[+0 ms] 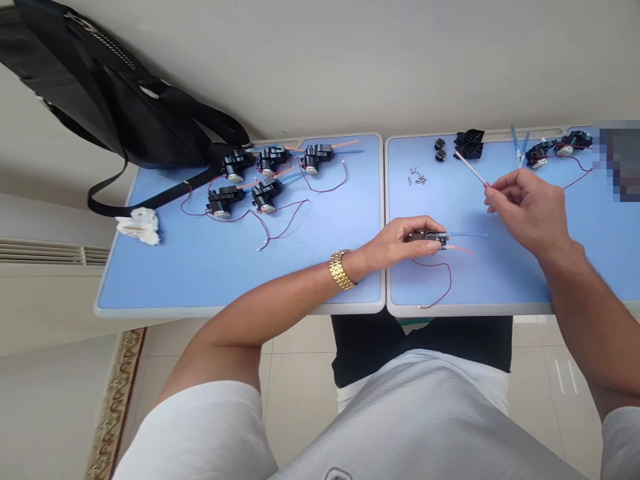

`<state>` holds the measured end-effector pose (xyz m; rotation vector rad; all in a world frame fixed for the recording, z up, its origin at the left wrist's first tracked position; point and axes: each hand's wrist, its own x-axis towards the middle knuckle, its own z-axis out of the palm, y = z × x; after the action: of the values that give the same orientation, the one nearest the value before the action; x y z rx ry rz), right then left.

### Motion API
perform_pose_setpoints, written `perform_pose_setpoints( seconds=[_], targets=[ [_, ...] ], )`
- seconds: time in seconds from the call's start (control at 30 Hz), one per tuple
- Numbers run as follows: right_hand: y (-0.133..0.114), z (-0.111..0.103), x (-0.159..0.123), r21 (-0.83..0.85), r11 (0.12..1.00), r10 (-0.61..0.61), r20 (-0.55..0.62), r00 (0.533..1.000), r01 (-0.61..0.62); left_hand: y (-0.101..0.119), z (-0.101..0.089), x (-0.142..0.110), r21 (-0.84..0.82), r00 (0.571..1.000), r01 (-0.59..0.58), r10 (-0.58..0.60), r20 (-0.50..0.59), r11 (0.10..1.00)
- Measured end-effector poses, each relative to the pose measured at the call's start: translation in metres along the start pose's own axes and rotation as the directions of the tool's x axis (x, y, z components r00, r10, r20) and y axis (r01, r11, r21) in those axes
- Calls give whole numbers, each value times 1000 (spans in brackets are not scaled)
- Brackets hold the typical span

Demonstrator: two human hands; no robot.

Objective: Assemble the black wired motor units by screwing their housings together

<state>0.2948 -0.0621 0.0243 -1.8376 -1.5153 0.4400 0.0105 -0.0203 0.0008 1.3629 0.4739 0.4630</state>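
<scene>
My left hand [407, 240] is closed on a small black motor part [431, 237] resting on the right blue table [500, 267]; a red wire [440, 277] loops from the part toward the front edge, and thin blue and orange tubes stick out to its right. My right hand [527, 203] is raised above the table and pinches a thin white stick [471, 167] that points up-left toward a black housing [469, 143]. A gold watch [341, 269] sits on my left wrist.
Several black motor assemblies with red wires [265, 177] lie on the left blue table [225, 267]. A black bag [110, 87], crumpled tissue [140, 225], small screws [417, 177], two round black parts [440, 149], blue tubes [519, 147] and more assemblies [555, 148] are about.
</scene>
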Motion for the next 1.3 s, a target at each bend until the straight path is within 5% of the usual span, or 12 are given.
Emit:
perform_pose_setpoints(
  seconds=[0.2, 0.4, 0.83, 1.3],
  targets=[
    [-28, 13, 41, 155, 964, -194, -141, 971, 215, -4, -3, -2, -13, 1000, 22, -22, 14, 1000],
    [-17, 28, 43, 209, 976, -32, -122, 992, 57, -1, -5, -10, 52, 998, -12, 15, -61, 999],
    [-12, 26, 40, 453, 855, -147, -253, 956, 252, -7, 5, -12, 243, 977, -55, 102, -185, 968],
    [-4, 71, 44, 504, 848, -123, -118, 985, 167, -8, 7, -8, 301, 987, -49, 92, -131, 952]
  ],
)
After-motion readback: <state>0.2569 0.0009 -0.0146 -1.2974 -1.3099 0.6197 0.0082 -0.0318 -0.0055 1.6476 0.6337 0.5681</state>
